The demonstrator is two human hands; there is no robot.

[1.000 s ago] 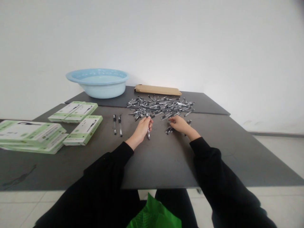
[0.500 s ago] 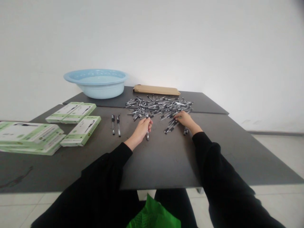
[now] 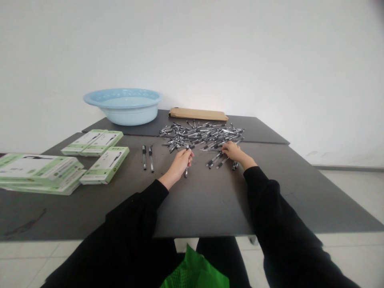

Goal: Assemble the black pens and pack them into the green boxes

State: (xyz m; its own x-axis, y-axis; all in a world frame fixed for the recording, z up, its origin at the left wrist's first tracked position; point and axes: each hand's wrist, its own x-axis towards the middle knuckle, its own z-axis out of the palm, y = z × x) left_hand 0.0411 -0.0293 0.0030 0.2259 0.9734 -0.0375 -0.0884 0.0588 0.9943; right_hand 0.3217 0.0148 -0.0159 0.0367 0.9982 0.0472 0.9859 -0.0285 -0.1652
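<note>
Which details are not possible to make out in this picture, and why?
Head view:
Middle of the held pen: covered by the left hand.
Contact under the right hand: that hand hides it.
Number in the pen pile: too much overlap.
Left end of the box stack: cut by picture edge.
Small print on the boxes: blurred.

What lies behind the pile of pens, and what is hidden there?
Behind the pile of pens lies long brown cardboard on the dark table, with the pale wall beyond. The cardboard's far side and underside cannot be seen.
</note>
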